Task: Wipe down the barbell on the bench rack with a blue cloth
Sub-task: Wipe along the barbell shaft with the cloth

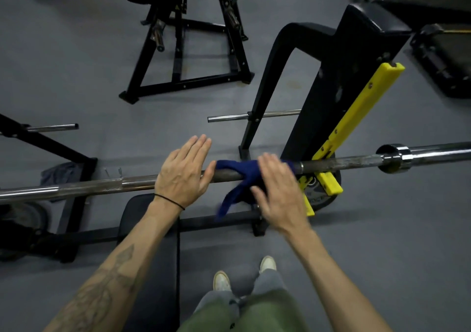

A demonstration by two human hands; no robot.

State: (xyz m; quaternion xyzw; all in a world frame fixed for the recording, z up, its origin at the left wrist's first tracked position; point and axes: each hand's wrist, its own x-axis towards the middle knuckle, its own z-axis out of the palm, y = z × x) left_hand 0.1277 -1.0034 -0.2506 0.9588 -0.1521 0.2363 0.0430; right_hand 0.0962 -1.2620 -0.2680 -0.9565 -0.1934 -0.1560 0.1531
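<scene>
Barbell (pixel 102 186) spans mid-frame on the rack; blue cloth (pixel 237 176) drapes over it right of centre. Right hand (pixel 277 191) presses the cloth flat, fingers spread; left hand (pixel 182 171) rests open on bare bar. Wiping looks underway, most of the bar left.

Left hand (pixel 182 172) flat on barbell (pixel 339 163); right hand (pixel 279 191) pressing blue cloth (pixel 239 176)

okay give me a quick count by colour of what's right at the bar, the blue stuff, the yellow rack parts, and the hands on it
Blue: 1, the cloth draped over the barbell
Yellow: 2, the long guard and the hook
Hands: 2, left hand, right hand
Total: 5
</scene>
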